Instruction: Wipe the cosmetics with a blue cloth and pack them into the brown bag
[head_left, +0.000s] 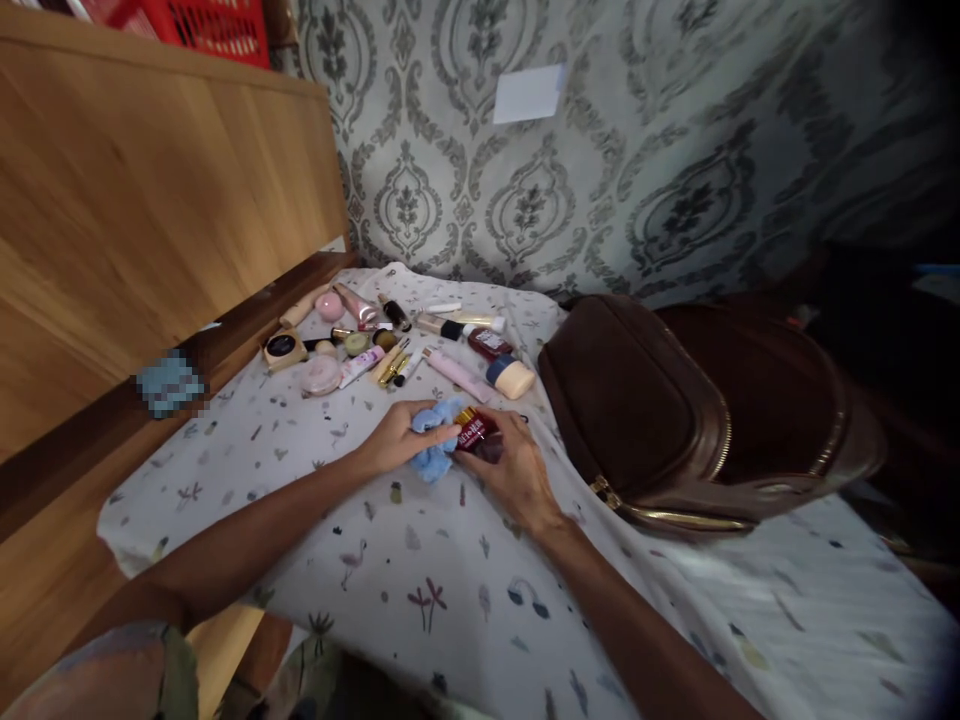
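Just above the patterned sheet, my left hand (396, 438) is closed around a crumpled blue cloth (433, 463). The cloth is pressed against the gold-coloured end of a small dark red bottle (473, 433) with pale lettering. Fingers of my right hand (519, 468) grip the bottle's other end, partly hiding it. Beyond my hands lie a cream bottle with a blue cap (511, 377), another dark red bottle (489, 343) and a pink tube (459, 374). A round pink compact (320, 377) rests further left.
A brown leather backpack (630, 410) lies to the right on the white printed sheet (360, 590). Several more cosmetics, including a cream case (283, 350), spread along the back left. A wooden panel (157, 170) rises at left, topped by a red basket (217, 28). Patterned wallpaper (525, 190) stands behind.
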